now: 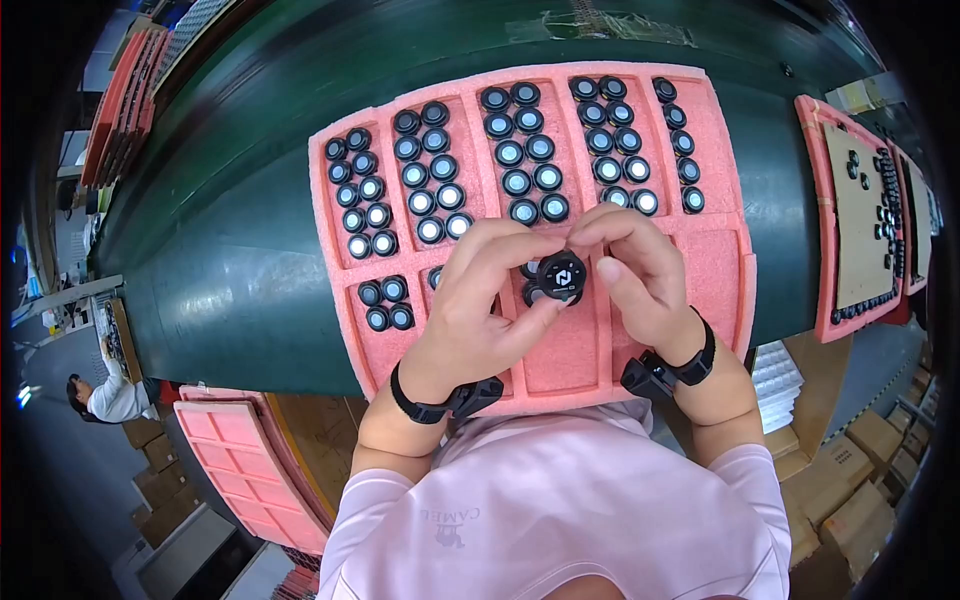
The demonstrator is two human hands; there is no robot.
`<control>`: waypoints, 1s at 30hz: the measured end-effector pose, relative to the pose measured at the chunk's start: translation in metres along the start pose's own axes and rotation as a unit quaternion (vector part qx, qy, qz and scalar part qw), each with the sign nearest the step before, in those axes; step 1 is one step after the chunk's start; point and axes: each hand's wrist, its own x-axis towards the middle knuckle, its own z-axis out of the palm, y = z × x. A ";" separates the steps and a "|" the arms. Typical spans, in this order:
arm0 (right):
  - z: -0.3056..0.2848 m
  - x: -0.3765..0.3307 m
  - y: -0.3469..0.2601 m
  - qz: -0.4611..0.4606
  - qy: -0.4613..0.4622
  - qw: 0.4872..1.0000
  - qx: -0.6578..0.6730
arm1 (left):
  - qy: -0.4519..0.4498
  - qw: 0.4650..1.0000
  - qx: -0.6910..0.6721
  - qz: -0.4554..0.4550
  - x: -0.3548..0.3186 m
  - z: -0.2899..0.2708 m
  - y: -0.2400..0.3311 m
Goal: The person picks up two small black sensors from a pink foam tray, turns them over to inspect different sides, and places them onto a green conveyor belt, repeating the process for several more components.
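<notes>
A small black round device [562, 274] with a white mark on its face is held over the pink foam tray [545, 372]. My left hand [478, 290] grips it by the rim, thumb below and index finger above. Close on its other side is my right hand [640, 275], fingers bent and thumb apart from them. The right index fingertip reaches the device's upper edge; whether it touches cannot be seen. Several black round pieces with pale round centres [516, 181] stand in rows in the tray's far compartments. More sit in the near ones, some partly hidden by my hands.
The tray rests on a green table [230, 260]. To the right lies another pink tray [822, 200] with a brown board and black pieces. Pink trays [240, 450] are stacked at the lower left. Cardboard boxes [850, 480] stand lower right. A person [105, 392] is at far left.
</notes>
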 end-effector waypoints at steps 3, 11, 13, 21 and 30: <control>0.002 0.004 -0.005 0.021 -0.035 0.996 -0.074 | 0.004 1.000 0.012 0.001 -0.002 0.001 -0.001; 0.019 0.006 0.000 -0.041 0.060 0.997 -0.035 | 0.049 0.997 -0.049 -0.019 -0.001 0.004 -0.007; 0.017 0.007 -0.002 -0.059 0.051 0.992 -0.099 | 0.044 0.992 -0.103 -0.051 -0.003 0.007 -0.005; 0.017 0.007 -0.001 -0.138 0.039 0.946 -0.291 | 0.002 0.957 -0.251 -0.147 -0.008 0.012 0.002; 0.018 0.008 0.000 -0.144 0.030 0.931 -0.334 | -0.019 0.980 -0.148 -0.134 -0.010 0.014 0.000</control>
